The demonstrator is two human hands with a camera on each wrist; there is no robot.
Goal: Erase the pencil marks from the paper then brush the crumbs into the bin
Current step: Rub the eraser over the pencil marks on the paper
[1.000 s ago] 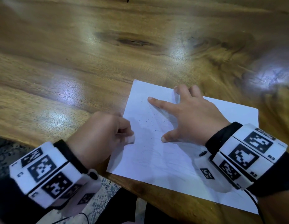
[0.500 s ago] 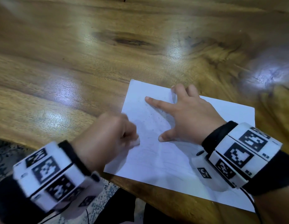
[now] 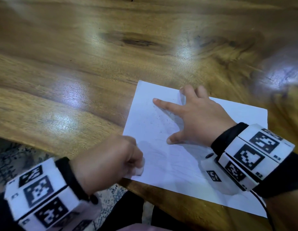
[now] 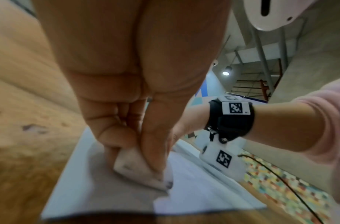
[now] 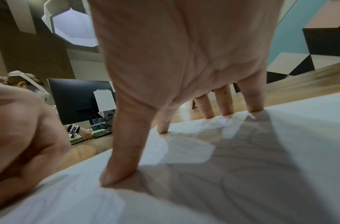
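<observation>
Two hands on white paper sheet point(image 3: 186, 164): your left hand point(image 3: 108, 160) pinches small white eraser point(image 4: 138, 169) at near-left corner; right hand point(image 3: 195, 120), fingers splayed flat, pins sheet beyond; remaining faint marks lie rightward of eraser.

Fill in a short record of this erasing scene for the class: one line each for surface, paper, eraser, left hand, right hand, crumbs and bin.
surface: wooden table
paper: white sheet at the near table edge
eraser: white, pressed on the sheet's near left part
left hand: pinches the eraser
right hand: flat on the sheet, fingers spread
crumbs: dark specks near the right forefinger
bin: not in view
</observation>
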